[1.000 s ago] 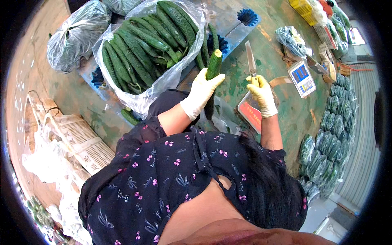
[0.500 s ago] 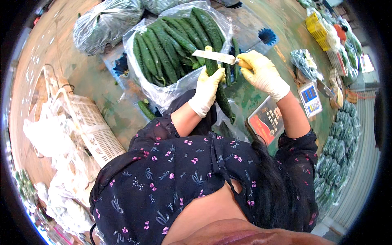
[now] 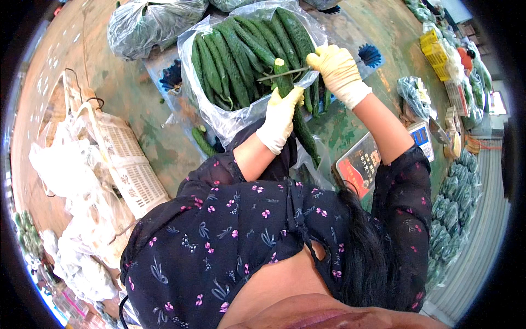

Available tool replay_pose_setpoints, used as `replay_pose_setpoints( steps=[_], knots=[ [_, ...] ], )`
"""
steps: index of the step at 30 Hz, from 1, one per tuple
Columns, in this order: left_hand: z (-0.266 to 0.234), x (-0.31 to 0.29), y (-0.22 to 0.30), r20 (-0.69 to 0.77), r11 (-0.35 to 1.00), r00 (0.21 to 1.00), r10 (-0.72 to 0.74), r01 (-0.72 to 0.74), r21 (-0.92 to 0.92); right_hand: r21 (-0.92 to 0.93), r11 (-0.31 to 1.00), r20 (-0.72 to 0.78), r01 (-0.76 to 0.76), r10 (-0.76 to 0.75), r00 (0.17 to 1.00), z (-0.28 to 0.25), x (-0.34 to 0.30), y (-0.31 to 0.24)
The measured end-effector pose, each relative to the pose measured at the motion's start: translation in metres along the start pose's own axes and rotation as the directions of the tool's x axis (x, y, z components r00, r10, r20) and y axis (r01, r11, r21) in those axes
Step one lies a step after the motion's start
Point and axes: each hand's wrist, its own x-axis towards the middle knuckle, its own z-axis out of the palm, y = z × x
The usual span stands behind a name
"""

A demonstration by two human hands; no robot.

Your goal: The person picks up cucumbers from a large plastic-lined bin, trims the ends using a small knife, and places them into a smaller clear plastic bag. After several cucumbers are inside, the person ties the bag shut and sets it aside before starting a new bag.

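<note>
Over the near edge of the clear bag (image 3: 219,123), cucumber (image 3: 307,137) held at a slant: pale end uppermost, lower length running back toward my body.

Left hand (image 3: 280,118): gloved, wrapped firmly around the cucumber, below the knife. Right hand (image 3: 339,71): gloved, fist closed on the knife (image 3: 301,71), handle hidden. Blade crosses the cucumber just below its pale end, seen nearly edge-on; whether it has bitten in, I cannot tell.

Risks, as judged:
1. Cut to my left hand. Blade sits near thumb and fingers; a skid on the bumpy skin, or too hard a push, could carry it down onto them. Glove looks too thin to help much.
2. Twist in the grip. Only one hand steadies the cucumber, so sideways blade pressure might turn it.
3. Nicked stock. Blade tip points toward the packed cucumbers (image 3: 235,60); overshoot could score one or slit the bag.
4. Any piece coming off might drop among them, working this close.
</note>
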Motion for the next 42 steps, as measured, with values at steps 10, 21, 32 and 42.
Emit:
replay_pose_setpoints(
  steps=[10, 21, 32, 42],
  knots=[
    [0.008, -0.023, -0.007, 0.272, 0.918, 0.943, -0.19, 0.073, 0.39, 0.694, 0.086, 0.695, -0.714, 0.175, 0.697, 0.114, -0.123, 0.022],
    [0.028, -0.034, -0.034, 0.403, 0.814, 0.824, -0.398, 0.115, 0.569, 0.476, -0.645, 0.849, -0.598, 0.161, 0.503, 0.247, -0.206, -0.067],
    [0.021, 0.004, -0.036, 0.134, 0.885, 0.896, -0.423, 0.44, -0.15, 0.359, -0.868, 0.786, -0.342, 0.084, 0.613, 0.094, -0.158, -0.077],
    [0.017, -0.005, -0.042, 0.313, 0.586, 0.915, -0.256, -0.11, 0.803, 0.558, -0.699, 0.786, -0.447, 0.273, 0.555, 0.025, -0.216, -0.049]
  ],
)
